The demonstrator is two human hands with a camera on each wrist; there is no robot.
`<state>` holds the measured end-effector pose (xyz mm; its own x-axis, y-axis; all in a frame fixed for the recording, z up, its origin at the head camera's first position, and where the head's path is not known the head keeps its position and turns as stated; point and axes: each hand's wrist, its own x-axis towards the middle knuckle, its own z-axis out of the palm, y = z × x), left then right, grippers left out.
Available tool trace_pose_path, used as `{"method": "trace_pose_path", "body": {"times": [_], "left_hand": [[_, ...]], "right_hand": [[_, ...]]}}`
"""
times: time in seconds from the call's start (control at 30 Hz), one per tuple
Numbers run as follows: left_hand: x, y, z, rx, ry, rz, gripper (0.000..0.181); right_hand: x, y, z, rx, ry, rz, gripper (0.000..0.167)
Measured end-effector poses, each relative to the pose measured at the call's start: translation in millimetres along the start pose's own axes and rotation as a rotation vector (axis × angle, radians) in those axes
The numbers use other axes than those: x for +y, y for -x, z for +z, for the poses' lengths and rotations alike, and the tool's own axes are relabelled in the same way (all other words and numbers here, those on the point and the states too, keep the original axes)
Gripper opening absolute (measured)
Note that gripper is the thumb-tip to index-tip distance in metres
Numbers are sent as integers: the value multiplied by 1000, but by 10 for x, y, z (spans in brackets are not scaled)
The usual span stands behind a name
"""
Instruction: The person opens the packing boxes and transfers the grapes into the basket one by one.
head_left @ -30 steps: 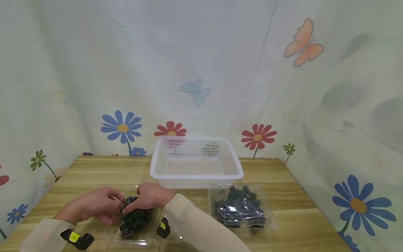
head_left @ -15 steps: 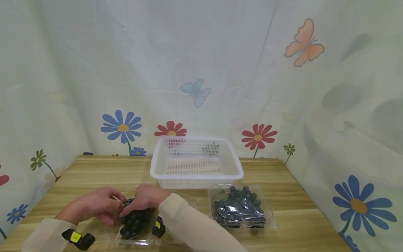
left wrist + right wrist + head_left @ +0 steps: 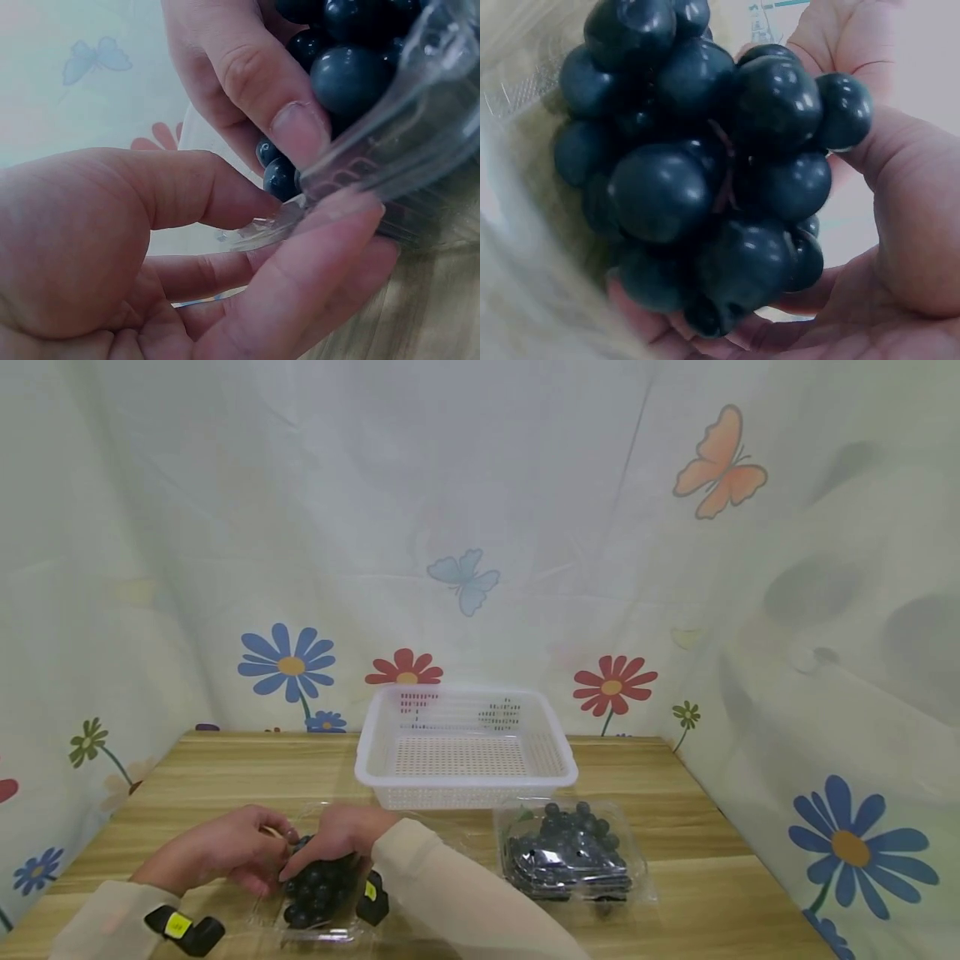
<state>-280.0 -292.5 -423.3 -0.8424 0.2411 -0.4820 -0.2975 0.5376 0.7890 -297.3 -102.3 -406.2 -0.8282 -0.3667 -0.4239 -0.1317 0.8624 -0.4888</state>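
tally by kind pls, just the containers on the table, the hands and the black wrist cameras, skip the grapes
White basket: 1
Clear plastic boxes, left box and right box: 2
Hands, left hand and right hand: 2
Black wrist cameras, left camera and right camera: 2
Total: 7

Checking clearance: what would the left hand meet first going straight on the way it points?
Past the clear clamshell edge the left hand pinches, likely the right hand, thumb first, then dark grapes; depth is unclear.
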Motion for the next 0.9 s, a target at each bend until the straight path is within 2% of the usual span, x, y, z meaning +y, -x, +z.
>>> {"method": "trace_pose_path", "body": {"times": [0.23, 0.47, 0.6, 0.9], "left_hand": [[-8, 11, 14, -12, 12, 12, 40], [-4, 10, 6, -6, 0, 14, 40], [-20, 5, -4, -18, 1, 26, 39], [-19, 0, -15, -19, 1, 26, 35]], "right_hand": [[-19, -1, 41, -40, -20, 36, 51], [-43, 5, 97, 6, 2, 48, 50], [-41, -13, 110, -5, 8, 46, 49], [5, -76, 72, -91, -187, 73, 48]]}}
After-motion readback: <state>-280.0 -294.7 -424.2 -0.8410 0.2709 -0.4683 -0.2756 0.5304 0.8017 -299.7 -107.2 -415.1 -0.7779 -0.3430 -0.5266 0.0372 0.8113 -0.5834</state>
